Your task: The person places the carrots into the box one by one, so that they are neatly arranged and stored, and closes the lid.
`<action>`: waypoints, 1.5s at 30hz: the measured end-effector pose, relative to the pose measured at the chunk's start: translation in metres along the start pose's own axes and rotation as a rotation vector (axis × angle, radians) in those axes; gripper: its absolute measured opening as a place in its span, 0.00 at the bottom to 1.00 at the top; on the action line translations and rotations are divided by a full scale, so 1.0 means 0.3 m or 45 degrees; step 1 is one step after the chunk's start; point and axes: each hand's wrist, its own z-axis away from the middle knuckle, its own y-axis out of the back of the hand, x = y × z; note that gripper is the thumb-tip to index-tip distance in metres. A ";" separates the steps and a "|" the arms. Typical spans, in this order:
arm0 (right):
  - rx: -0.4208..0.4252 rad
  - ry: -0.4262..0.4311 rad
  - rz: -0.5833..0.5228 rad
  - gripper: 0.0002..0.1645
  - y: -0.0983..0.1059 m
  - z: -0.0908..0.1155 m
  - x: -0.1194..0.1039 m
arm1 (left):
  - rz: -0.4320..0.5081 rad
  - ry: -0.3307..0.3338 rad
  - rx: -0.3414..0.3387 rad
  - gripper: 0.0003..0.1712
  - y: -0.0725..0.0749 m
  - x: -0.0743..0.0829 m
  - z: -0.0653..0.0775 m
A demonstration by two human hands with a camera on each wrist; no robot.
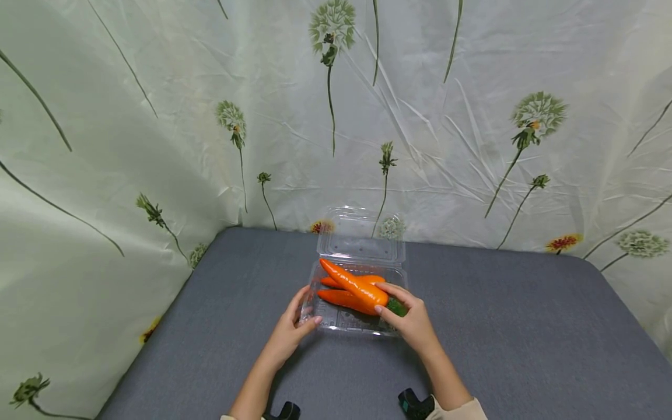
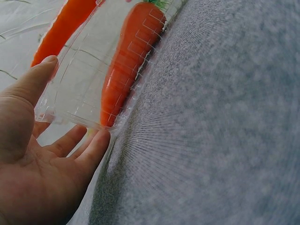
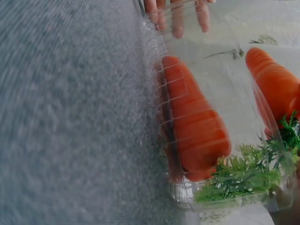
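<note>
- Our left hand (image 1: 294, 326), fingers relaxed, steadies the clear tray (image 1: 336, 321) at its left wall, mid-table.
- Our right hand (image 1: 406, 318) grips the top carrot (image 1: 354, 284); we lower it gently beside the others.

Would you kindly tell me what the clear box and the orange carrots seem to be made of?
Clear hinged box: thin transparent plastic, glossy, with moulded ribs; the carrots show through it. Orange carrots: probably plastic replicas, given the uniform glossy skin and stiff green tops, though real ones cannot be excluded.

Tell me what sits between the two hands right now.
The clear clamshell box with carrots lies between left hand and right hand, seen from the head view.
</note>
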 end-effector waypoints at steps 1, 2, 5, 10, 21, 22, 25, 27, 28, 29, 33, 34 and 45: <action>-0.017 -0.005 -0.003 0.23 0.002 0.000 0.003 | -0.002 0.003 0.001 0.42 0.000 0.001 0.000; -0.032 -0.004 -0.002 0.23 0.004 -0.001 0.005 | -0.003 0.007 0.004 0.42 0.000 0.002 -0.001; -0.094 0.012 0.013 0.23 0.012 -0.003 0.013 | -0.007 0.003 0.008 0.42 0.000 0.003 -0.003; -0.180 0.051 0.045 0.23 0.028 -0.002 0.025 | -0.009 -0.004 0.007 0.42 -0.002 0.004 -0.005; -0.324 0.014 0.172 0.23 0.047 -0.008 0.144 | 0.015 0.027 0.007 0.42 -0.005 0.010 -0.002; -0.335 0.009 0.177 0.24 0.048 -0.008 0.146 | 0.025 0.036 0.005 0.42 -0.005 0.016 -0.001; -0.370 -0.010 0.178 0.24 0.051 -0.009 0.145 | 0.048 0.046 0.003 0.42 -0.009 0.048 0.007; -0.392 -0.015 0.181 0.24 0.052 -0.010 0.142 | 0.053 0.050 -0.004 0.42 -0.011 0.068 0.012; -0.404 -0.019 0.185 0.24 0.052 -0.011 0.141 | 0.048 0.053 -0.005 0.42 -0.012 0.079 0.015; -0.414 -0.022 0.187 0.24 0.053 -0.011 0.141 | 0.039 0.054 -0.005 0.42 -0.013 0.088 0.018; -0.453 -0.045 0.194 0.24 0.054 -0.015 0.142 | 0.023 0.067 -0.008 0.42 -0.015 0.100 0.021; -0.462 -0.050 0.196 0.24 0.055 -0.016 0.143 | 0.022 0.067 -0.007 0.42 -0.015 0.101 0.021; -0.548 -0.041 0.248 0.26 0.054 -0.028 0.132 | 0.031 0.068 -0.010 0.42 -0.013 0.099 0.021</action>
